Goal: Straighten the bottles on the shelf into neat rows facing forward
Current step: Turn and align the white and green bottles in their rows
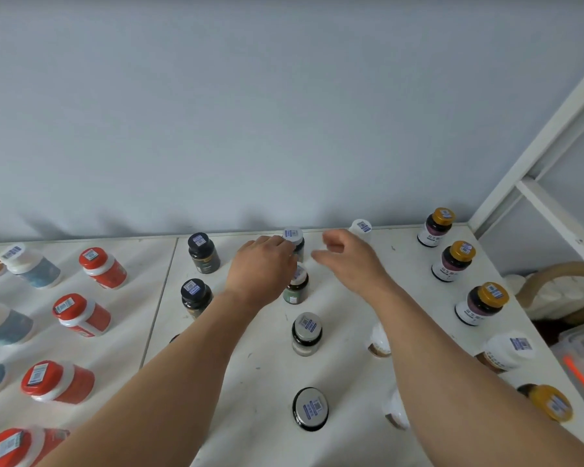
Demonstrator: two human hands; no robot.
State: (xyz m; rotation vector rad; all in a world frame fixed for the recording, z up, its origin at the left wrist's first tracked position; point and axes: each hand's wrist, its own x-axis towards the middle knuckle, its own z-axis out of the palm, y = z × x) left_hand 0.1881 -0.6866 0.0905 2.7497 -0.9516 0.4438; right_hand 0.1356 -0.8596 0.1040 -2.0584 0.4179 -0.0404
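Both arms reach forward, left hand (262, 264) curled, right hand (348, 256) loose.

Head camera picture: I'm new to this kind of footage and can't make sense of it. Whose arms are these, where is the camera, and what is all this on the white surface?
There is no machine here. A person wears one wide-angle camera on the head, looking forward and down, so the two bare arms reaching in from the bottom are the person's own.

The white surface is a shelf against a pale wall. Bottles stand on it in rough columns: red-capped ones on the left, dark-capped ones, grey-capped ones in the middle, gold-capped ones on the right. Each cap carries a small sticker.

The left hand reaches to the rearmost grey-capped bottle, its fingers at the cap; whether it truly grips is hidden. The right hand hovers beside it, fingers loosely curled, holding nothing.
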